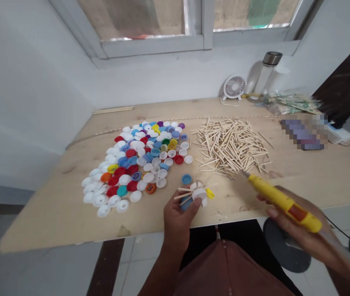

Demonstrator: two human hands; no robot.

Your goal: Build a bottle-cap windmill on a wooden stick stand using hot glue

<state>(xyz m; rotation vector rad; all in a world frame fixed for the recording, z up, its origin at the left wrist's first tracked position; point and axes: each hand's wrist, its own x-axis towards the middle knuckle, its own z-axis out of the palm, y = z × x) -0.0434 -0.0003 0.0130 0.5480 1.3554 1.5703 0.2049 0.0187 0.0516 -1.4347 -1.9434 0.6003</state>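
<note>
My left hand [179, 216] grips a small assembly of bottle caps and sticks [199, 194] near the table's front edge. White caps, a blue cap and a yellow piece show in it, with short wooden sticks poking out to the left. To the right, my right hand [298, 220] is wrapped round a yellow glue gun [273, 195]. Its dark nozzle points up and left toward the sticks, apart from the assembly. A loose blue cap [186, 179] lies just beyond my left hand.
Many coloured bottle caps [131, 153] spread over the table's left half. A pile of short wooden sticks [232, 144] lies at centre right. Behind stand a small white fan [234, 86] and a glass bottle [263, 78], beside bagged sticks [288, 102]. A blurred-out phone-like object [302, 133] lies at right.
</note>
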